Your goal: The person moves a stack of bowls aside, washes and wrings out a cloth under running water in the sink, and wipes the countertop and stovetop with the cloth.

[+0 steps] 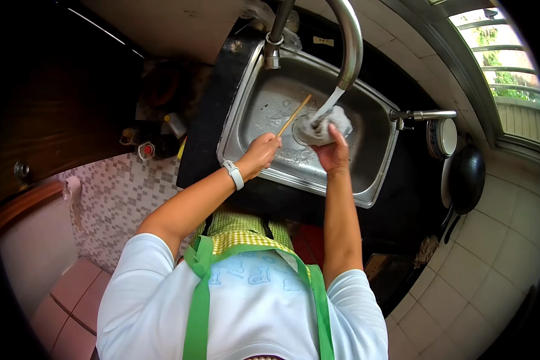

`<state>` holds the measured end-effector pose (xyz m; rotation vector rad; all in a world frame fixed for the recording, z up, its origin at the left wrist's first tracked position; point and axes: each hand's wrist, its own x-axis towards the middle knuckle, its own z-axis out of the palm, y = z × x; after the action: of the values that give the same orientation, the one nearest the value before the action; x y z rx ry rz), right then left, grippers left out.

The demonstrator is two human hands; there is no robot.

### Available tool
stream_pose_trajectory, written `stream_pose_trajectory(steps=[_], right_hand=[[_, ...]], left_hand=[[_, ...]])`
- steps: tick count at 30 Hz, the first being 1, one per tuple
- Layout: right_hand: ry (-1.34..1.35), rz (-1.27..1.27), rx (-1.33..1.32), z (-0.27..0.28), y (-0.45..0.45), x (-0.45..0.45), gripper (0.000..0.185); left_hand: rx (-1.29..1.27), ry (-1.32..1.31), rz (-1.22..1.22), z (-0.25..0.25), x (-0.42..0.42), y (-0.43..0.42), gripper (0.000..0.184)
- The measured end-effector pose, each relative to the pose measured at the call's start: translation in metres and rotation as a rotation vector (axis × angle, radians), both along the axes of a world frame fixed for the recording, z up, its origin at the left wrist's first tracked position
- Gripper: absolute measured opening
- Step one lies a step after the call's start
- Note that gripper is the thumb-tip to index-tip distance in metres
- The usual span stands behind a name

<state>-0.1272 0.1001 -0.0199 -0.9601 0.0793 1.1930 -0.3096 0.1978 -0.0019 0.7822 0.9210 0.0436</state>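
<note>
Water pours from the tap (351,51) onto a pale bundle (336,123) over the sink (264,99): rinsing, by the look of it, and that calls for a steady hold under the stream. The right hand (332,155) grips it, thumb against its near side; the left hand (261,153) closes round a stick (295,115), slanting just beside the bundle.

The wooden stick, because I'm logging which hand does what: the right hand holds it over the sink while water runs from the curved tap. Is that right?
Not quite: the hand is wrong. The head view shows the wooden stick in the left hand, over the sink, while water runs from the curved tap.
</note>
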Motion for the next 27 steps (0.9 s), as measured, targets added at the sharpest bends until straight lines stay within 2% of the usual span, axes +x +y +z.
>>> stream_pose_trajectory(steps=[2, 3, 5, 6, 7, 9, 10, 11, 12, 13, 14, 15, 16, 17, 19, 20, 22, 25, 27], right_hand=[[-0.115, 0.063, -0.045, 0.014, 0.005, -0.033, 0.041], [-0.162, 0.102, -0.144, 0.025, 0.012, -0.05, 0.041], [-0.508, 0.016, -0.221, 0.007, 0.028, -0.077, 0.037], [-0.725, -0.038, -0.336, -0.012, 0.031, -0.078, 0.034], [-0.94, -0.097, -0.448, -0.022, 0.038, -0.075, 0.031], [-1.03, -0.3, -0.473, -0.035, 0.047, -0.064, 0.027], [-1.201, -0.305, -0.546, -0.042, 0.044, -0.047, 0.026], [-1.203, -0.336, -0.61, -0.048, 0.043, -0.03, 0.027], [-1.04, -0.365, -0.602, -0.058, 0.044, -0.01, 0.03], [-1.123, -0.436, -0.686, -0.07, 0.041, 0.011, 0.036], [-1.129, -0.416, -0.818, -0.049, 0.039, 0.023, 0.044], [-1.095, -0.402, -0.877, -0.049, 0.034, 0.042, 0.044], [-0.981, -0.439, -0.827, -0.045, 0.03, 0.053, 0.04], [-0.797, -0.496, -0.611, -0.042, 0.022, 0.059, 0.032], [-0.478, -0.402, -0.293, -0.027, 0.01, 0.062, 0.039], [-0.314, -0.38, -0.263, -0.02, 0.006, 0.06, 0.035], [-0.07, -0.271, -0.123, -0.004, -0.001, 0.048, 0.029], [0.159, -0.205, 0.056, 0.014, -0.005, 0.015, 0.033], [0.183, -0.22, 0.102, 0.031, -0.001, -0.018, 0.038]], left_hand=[[0.269, 0.091, -0.106, -0.016, 0.01, -0.008, 0.027], [0.269, 0.083, -0.114, -0.027, 0.014, -0.015, 0.027], [0.914, 0.073, -0.189, -0.046, 0.017, -0.031, 0.033], [0.784, 0.154, -0.244, -0.026, 0.017, -0.034, 0.033], [0.792, 0.15, -0.254, -0.026, 0.017, -0.035, 0.033], [0.837, 0.051, -0.22, -0.025, 0.011, -0.038, 0.033], [0.527, 0.074, -0.23, -0.01, 0.006, -0.041, 0.034], [0.409, 0.071, -0.217, -0.009, 0.0, -0.048, 0.034], [0.36, 0.037, -0.24, 0.002, -0.011, -0.05, 0.034], [0.31, 0.001, -0.264, 0.012, -0.022, -0.05, 0.033], [0.31, 0.002, -0.266, 0.012, -0.032, -0.05, 0.033], [0.342, -0.053, -0.246, 0.01, -0.043, -0.049, 0.034], [0.375, -0.107, -0.223, 0.022, -0.047, -0.044, 0.034], [0.063, 0.006, -0.206, 0.034, -0.051, -0.033, 0.035], [0.065, 0.031, -0.182, 0.037, -0.053, -0.019, 0.035], [0.068, 0.031, -0.167, 0.031, -0.053, -0.014, 0.035], [0.524, 0.046, -0.3, 0.017, -0.05, -0.01, 0.044], [0.652, 0.117, -0.271, 0.014, -0.04, -0.004, 0.046], [0.697, 0.098, -0.266, 0.007, -0.033, -0.004, 0.046]])
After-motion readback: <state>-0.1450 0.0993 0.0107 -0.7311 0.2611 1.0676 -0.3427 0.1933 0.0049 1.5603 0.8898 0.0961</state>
